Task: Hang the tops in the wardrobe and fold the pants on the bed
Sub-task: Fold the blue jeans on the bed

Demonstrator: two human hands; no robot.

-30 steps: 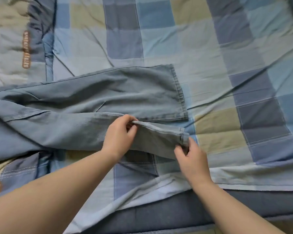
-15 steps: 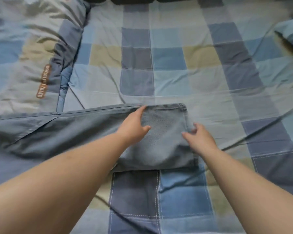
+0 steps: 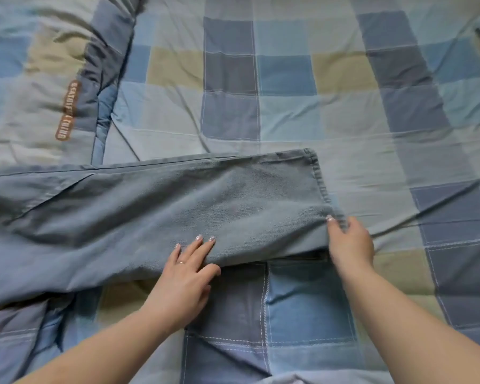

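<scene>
Fingers (image 3: 203,246) of left hand (image 3: 187,284) flat on jeans (image 3: 155,214), right hand (image 3: 349,242) pinching hem corner: align both leg edges before folding.

- A bed (image 3: 288,115) fills the view, covered by a wrinkled checked sheet in pale blue, dark blue, grey and tan squares with white stitch lines.
- A pair of faded blue-grey denim pants (image 3: 155,212) lies flat across the bed's left and middle, one leg laid over the other, hems pointing toward the right side, reaching past the left edge of view.
- A puffy quilt (image 3: 39,79) in the same checked pattern is bunched at the far left corner, bearing a narrow brown label with pale lettering too blurred to read; the pants' far edge touches it.
</scene>
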